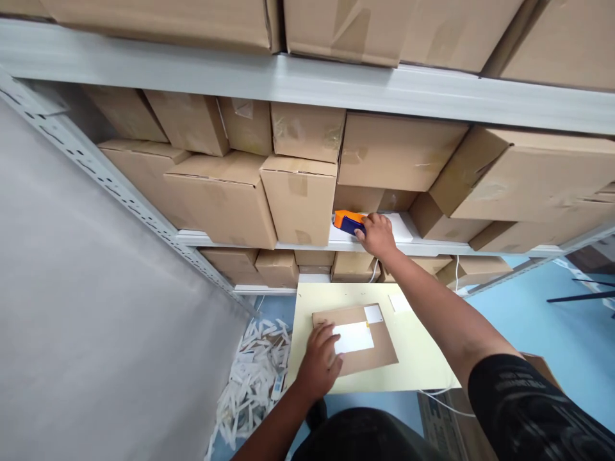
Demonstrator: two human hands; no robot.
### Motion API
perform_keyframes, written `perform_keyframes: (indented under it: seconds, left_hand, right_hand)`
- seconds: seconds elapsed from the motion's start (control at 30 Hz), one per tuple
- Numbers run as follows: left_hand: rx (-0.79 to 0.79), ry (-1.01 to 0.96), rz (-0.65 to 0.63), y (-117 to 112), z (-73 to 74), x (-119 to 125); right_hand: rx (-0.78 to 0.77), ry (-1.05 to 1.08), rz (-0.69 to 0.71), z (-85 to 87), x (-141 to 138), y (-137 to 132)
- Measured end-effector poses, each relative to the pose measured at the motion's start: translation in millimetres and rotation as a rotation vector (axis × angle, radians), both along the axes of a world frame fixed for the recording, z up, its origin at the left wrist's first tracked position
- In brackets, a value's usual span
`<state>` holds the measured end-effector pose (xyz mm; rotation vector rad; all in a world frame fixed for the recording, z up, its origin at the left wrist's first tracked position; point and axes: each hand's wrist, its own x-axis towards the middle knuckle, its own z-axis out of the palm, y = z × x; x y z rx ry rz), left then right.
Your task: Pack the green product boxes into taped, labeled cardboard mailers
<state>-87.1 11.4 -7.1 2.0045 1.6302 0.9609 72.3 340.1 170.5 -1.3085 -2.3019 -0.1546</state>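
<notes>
My right hand reaches forward to the middle shelf, with its fingers closed round the right end of an orange and dark-blue handheld tool. Its exact kind is hard to make out; it lies level at the shelf's front edge. Below, a flat brown cardboard box rests on a pale yellow table. A white label and a smaller white label are on its top. My left hand lies on the box's left side, fingers spread, fingertips touching the larger label's edge.
Cardboard boxes fill much of the grey metal rack ahead. White sheets lie on the middle shelf beside my right hand. A heap of white paper strips covers the floor left of the table. A white cable hangs at the table's front.
</notes>
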Motion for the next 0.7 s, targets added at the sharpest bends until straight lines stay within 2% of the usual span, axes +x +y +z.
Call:
perform_keyframes:
  seconds: [0.07,0.1,0.13,0.2,0.27,0.33,0.37,0.43,0.47,0.53,0.7]
  left_hand:
    - [-0.035,-0.066,0.153,-10.1,-9.6,-25.8]
    - [-0.080,-0.111,0.236,-15.7,-18.6,-37.0]
    - [-0.149,-0.171,0.306,-21.6,-29.9,-46.0]
    - [-0.362,-0.331,0.375,-33.9,-56.8,-56.2]
    - [-0.590,-0.474,0.313,-44.9,-82.7,-55.7]
    - [-0.710,-0.554,0.144,-51.6,-100.2,-47.6]
    - [-0.717,-0.578,0.058,-52.9,-104.4,-42.3]
    - [-0.682,-0.610,-0.054,-52.0,-104.3,-33.2]
    - [-0.661,-0.620,-0.078,-50.3,-100.6,-30.4]
    - [-0.642,-0.631,-0.092,-46.3,-89.4,-29.7]
    - [-0.574,-0.601,-0.115,-32.1,-62.7,-40.5]
  right_hand:
    - [0.016,0.125,-0.024,-11.4,25.0,-29.6]
    - [-0.018,0.178,-0.041,-23.9,42.4,-50.2]
    - [-0.089,0.225,-0.067,-41.4,62.0,-74.4]
    - [-0.339,0.330,-0.212,-89.3,102.9,-131.1]
    - [-0.707,0.448,-0.423,-146.5,136.2,-190.8]
    - [-1.008,0.601,-0.459,-199.9,154.2,-241.7]
    - [-1.116,0.706,-0.451,-221.2,157.3,-261.0]
    - [-1.162,0.883,-0.501,-248.0,156.0,-285.5]
    - [-1.140,0.936,-0.528,-253.1,153.9,-291.3]
    - [-1.060,0.976,-0.566,-249.0,151.8,-294.4]
    - [-0.941,0.912,-0.548,-204.5,160.2,-281.3]
